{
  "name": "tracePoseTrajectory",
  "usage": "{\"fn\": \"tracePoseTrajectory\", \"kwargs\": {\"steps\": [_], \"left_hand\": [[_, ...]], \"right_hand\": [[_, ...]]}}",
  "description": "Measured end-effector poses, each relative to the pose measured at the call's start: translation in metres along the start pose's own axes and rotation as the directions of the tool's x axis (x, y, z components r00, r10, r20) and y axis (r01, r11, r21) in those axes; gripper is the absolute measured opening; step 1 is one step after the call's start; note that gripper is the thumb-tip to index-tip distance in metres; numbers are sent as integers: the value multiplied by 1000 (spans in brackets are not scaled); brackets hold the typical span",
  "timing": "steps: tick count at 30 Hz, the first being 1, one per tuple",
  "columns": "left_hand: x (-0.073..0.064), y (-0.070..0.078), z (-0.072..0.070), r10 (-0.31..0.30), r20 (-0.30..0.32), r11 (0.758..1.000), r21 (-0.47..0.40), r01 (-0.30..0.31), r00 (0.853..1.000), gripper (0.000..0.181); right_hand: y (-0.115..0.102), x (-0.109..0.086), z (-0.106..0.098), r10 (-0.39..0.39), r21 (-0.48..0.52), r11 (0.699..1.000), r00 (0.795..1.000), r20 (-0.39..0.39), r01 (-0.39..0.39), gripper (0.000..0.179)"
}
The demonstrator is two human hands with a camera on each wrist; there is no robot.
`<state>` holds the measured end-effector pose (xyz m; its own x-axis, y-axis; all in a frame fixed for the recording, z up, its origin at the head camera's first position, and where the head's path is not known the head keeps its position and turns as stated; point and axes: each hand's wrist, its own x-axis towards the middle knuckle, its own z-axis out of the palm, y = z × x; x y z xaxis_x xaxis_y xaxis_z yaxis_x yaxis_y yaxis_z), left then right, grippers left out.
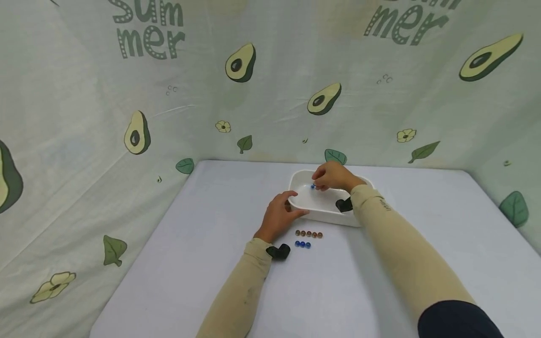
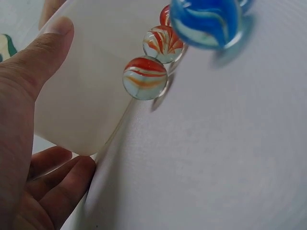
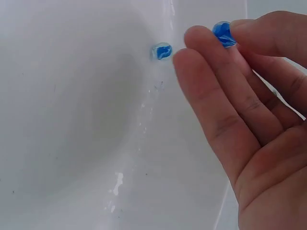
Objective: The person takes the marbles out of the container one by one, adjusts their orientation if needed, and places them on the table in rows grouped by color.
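Observation:
A white tray (image 1: 327, 215) stands toward the back of the table. My left hand (image 1: 276, 217) holds its near left corner, with the thumb along the front wall (image 2: 86, 96) and the other fingers round the left side. Inside the tray, my right hand (image 3: 254, 105) pinches a blue swirled marble (image 3: 224, 33) between thumb and fingers. A second blue marble (image 3: 162, 51) lies on the tray's floor, just beside the fingertips.
In front of the tray is a row of several orange-red swirled marbles (image 1: 309, 234). Nearer to me lie three blue marbles (image 1: 302, 244) in another row. A printed cloth (image 1: 270, 94) hangs behind the white table (image 1: 203, 211).

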<state>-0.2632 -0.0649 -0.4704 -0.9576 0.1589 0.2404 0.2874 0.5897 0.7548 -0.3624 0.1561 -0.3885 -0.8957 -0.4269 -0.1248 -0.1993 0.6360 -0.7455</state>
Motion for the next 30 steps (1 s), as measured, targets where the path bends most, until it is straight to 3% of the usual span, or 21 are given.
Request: {"fn": "tracePoseTrajectory", "kwargs": {"steps": [5,11,19,30], "left_hand": [[1,0,1,10,-1,1000,5,-10,1000,65],[1,0,2,19,-6,1000,9,-18,1000,61],[5,2,-3,29,-33,999,18,-29,999,58],[-2,0,2,-1,-28,1000,6,2,1000,59]], "right_hand": [[1,-6,-7,-11,4,1000,1000,3,11,28],[4,-15,-16,-13,4,1000,998,-68,14,28],[1,-22,-25,27,151,988,990,-138,-6,31],[2,-38,-17,50,295,955,987,-151,-3,28]]}}
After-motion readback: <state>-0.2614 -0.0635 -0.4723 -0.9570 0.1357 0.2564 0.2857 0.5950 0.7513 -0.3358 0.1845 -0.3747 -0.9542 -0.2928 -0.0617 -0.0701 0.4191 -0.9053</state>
